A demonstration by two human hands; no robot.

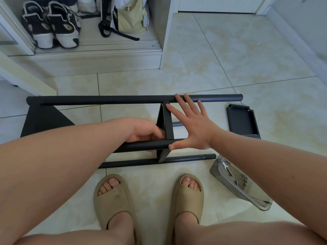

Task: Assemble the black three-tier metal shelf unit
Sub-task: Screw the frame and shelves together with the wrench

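The shelf unit (106, 99) lies on its side on the tiled floor (230, 59), directly ahead of the seated person's feet.

1. Far left, rear: a pair of sneakers (51, 27) and a pale green bag (130, 18) stand inside an open closet, well apart from the work.
2. Left end of the unit: the end shelf (44, 121) stands on edge and joins the far pole (88, 99), which runs left to right above the floor.
3. Left hand (145, 129): the fingers are curled round the near pole (141, 145), just beside the middle shelf (167, 121) and touching it.
4. Centre: the middle shelf stands on edge between the far pole and the near pole. A lower pole (185, 159) lies beneath, near the floor.
5. Right hand (192, 128): the fingers are straight and spread and grasp nothing. The thumb tip touches the right end of the near pole. The index finger lies on the top of the middle shelf. The next two fingertips rest on the far pole.
6. Right of the unit: a loose shelf panel (242, 121) lies flat on the floor, apart from the poles.
7. Near right: a clear tray (238, 184) holds a small wrench (227, 167) and several screws (245, 179).
8. Foreground: both feet wear tan slippers (113, 197).
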